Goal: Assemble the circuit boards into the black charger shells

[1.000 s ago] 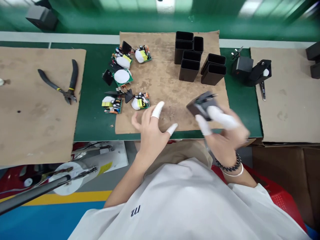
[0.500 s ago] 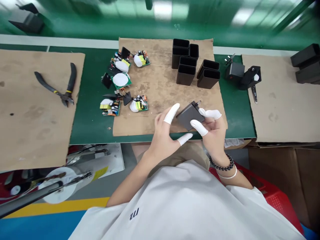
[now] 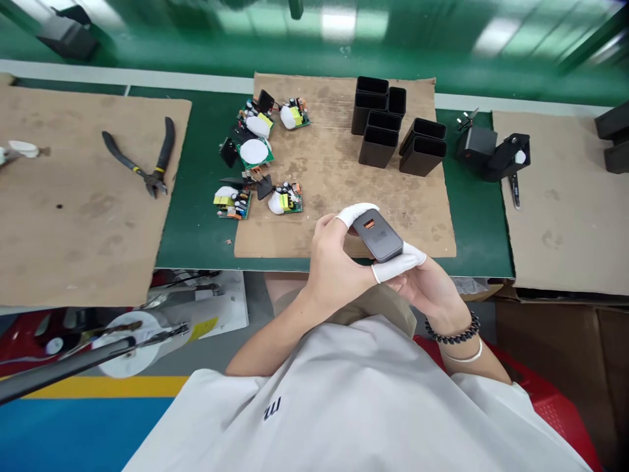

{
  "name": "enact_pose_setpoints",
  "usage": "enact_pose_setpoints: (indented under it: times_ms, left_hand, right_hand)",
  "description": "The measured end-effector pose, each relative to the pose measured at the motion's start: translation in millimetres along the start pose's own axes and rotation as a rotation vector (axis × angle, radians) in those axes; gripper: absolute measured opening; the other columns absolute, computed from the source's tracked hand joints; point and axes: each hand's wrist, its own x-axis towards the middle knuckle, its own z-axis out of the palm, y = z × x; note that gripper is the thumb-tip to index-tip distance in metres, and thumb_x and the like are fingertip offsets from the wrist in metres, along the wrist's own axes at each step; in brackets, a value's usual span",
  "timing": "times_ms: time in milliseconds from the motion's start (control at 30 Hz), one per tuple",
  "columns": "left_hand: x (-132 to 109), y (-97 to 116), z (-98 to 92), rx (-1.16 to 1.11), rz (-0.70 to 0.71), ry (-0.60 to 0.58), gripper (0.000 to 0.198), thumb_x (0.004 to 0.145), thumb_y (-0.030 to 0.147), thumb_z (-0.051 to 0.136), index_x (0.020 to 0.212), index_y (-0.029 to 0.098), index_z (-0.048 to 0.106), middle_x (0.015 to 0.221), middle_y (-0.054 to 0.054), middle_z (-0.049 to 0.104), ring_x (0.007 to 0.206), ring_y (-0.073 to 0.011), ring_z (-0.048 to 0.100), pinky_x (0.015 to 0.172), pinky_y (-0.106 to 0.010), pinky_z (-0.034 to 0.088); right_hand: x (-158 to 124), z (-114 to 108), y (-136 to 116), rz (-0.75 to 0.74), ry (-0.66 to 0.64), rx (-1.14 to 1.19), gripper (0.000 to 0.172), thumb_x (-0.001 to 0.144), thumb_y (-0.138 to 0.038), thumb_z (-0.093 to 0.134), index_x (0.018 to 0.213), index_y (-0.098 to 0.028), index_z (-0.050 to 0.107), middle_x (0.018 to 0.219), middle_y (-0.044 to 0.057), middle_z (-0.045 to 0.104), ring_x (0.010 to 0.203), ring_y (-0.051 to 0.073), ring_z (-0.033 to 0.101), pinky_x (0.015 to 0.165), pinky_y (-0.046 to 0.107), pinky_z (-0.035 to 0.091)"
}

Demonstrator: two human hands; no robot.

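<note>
Cardboard mat (image 3: pixel 324 177); over its near edge, my left hand (image 3: pixel 339 265) and right hand (image 3: pixel 435 292), capped fingers (image 3: pixel 393 268) pinching charger (image 3: pixel 379 239), apparently cased already. Open shells (image 3: pixel 377 155), mat's far right, look unfilled; circuit boards (image 3: pixel 254 152), mat's left, lie uncased. Charger's orange port (image 3: pixel 369 224) faces up.

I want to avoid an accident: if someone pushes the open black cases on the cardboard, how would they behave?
The cases might tip, standing tall on narrow bases. They are probably light, since their open tops show hollow insides. Their straight walls suggest stiffness.
</note>
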Motion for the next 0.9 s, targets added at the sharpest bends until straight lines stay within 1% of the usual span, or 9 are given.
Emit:
enact_pose_setpoints:
  times_ms: [133, 233, 400, 467, 567, 633, 700, 767, 900]
  left_hand:
    - [1, 9, -0.9, -0.277, -0.116, -0.057, 0.057, 0.059, 0.041, 0.095, 0.105, 0.018, 0.070, 0.106, -0.005, 0.079, 0.097, -0.0218, 0.074, 0.093, -0.032, 0.058]
    - [4, 6, 3.1, -0.496, -0.231, -0.053, 0.057, 0.059, 0.040, 0.096, 0.103, 0.018, 0.070, 0.107, -0.007, 0.080, 0.101, -0.0229, 0.076, 0.094, -0.032, 0.061]
    - [6, -14, 8.0, -0.706, -0.324, 0.023, 0.067, 0.063, 0.056, 0.094, 0.113, 0.018, 0.070, 0.111, -0.010, 0.082, 0.104, -0.0272, 0.079, 0.093, -0.036, 0.064]
    - [3, -21, 6.8, -0.681, -0.273, 0.006, 0.070, 0.063, 0.055, 0.095, 0.118, 0.019, 0.069, 0.117, -0.011, 0.081, 0.109, -0.0278, 0.078, 0.096, -0.036, 0.064]
    - [-4, -29, 6.6, -0.550, -0.159, -0.058, 0.076, 0.065, 0.046, 0.097, 0.130, 0.021, 0.067, 0.132, -0.011, 0.076, 0.127, -0.0285, 0.072, 0.111, -0.037, 0.057]
    - [-9, -35, 9.4, -0.452, -0.112, -0.078, 0.078, 0.068, 0.043, 0.096, 0.137, 0.022, 0.064, 0.138, -0.011, 0.073, 0.133, -0.0285, 0.068, 0.115, -0.037, 0.055]
    - [-12, -42, 13.7, -0.356, -0.093, -0.032, 0.077, 0.073, 0.042, 0.092, 0.141, 0.022, 0.061, 0.136, -0.011, 0.074, 0.130, -0.0287, 0.070, 0.112, -0.039, 0.057]
    - [-14, -49, 17.6, -0.242, -0.087, 0.064, 0.076, 0.076, 0.042, 0.089, 0.143, 0.021, 0.060, 0.133, -0.012, 0.074, 0.125, -0.0291, 0.071, 0.108, -0.041, 0.060]
    - [-15, -60, 21.6, -0.066, -0.053, 0.172, 0.073, 0.079, 0.041, 0.087, 0.144, 0.022, 0.059, 0.128, -0.013, 0.074, 0.118, -0.0294, 0.072, 0.102, -0.043, 0.061]
  right_hand:
    - [3, -3, -9, -0.182, 0.058, -0.183, 0.025, 0.071, -0.036, 0.091, 0.083, -0.023, 0.073, 0.068, -0.006, 0.056, 0.053, 0.004, 0.044, 0.042, 0.015, 0.035]
    - [9, 3, -10, -0.311, 0.139, -0.193, 0.028, 0.074, -0.043, 0.091, 0.089, -0.027, 0.073, 0.081, -0.004, 0.065, 0.059, 0.007, 0.048, 0.047, 0.018, 0.040]
    - [6, 23, -7, 0.064, -0.103, 0.012, 0.057, 0.074, -0.076, 0.078, 0.102, -0.027, 0.071, 0.100, 0.003, 0.075, 0.085, 0.018, 0.068, 0.072, 0.030, 0.059]
    - [7, 26, -15, 0.050, -0.094, -0.015, 0.054, 0.069, -0.069, 0.085, 0.100, -0.026, 0.072, 0.093, 0.002, 0.075, 0.079, 0.018, 0.067, 0.068, 0.029, 0.057]
    - [19, 27, -42, -0.171, 0.027, -0.230, 0.034, 0.064, -0.041, 0.092, 0.083, -0.023, 0.072, 0.071, -0.003, 0.067, 0.061, 0.012, 0.057, 0.057, 0.025, 0.047]
    - [29, 31, -64, -0.305, 0.046, -0.440, 0.024, 0.065, -0.031, 0.088, 0.081, -0.022, 0.072, 0.077, -0.001, 0.070, 0.069, 0.014, 0.061, 0.063, 0.026, 0.049]
    - [35, 38, -81, -0.353, -0.019, -0.670, 0.018, 0.074, -0.032, 0.079, 0.086, -0.021, 0.073, 0.094, 0.003, 0.076, 0.088, 0.018, 0.067, 0.078, 0.030, 0.052]
    - [35, 47, -88, -0.309, -0.120, -0.865, 0.023, 0.086, -0.041, 0.066, 0.093, -0.020, 0.072, 0.105, 0.006, 0.077, 0.097, 0.022, 0.068, 0.085, 0.034, 0.053]
    - [31, 61, -93, -0.210, -0.233, -1.266, 0.037, 0.088, -0.051, 0.066, 0.105, -0.018, 0.067, 0.108, 0.009, 0.075, 0.095, 0.026, 0.068, 0.081, 0.038, 0.054]
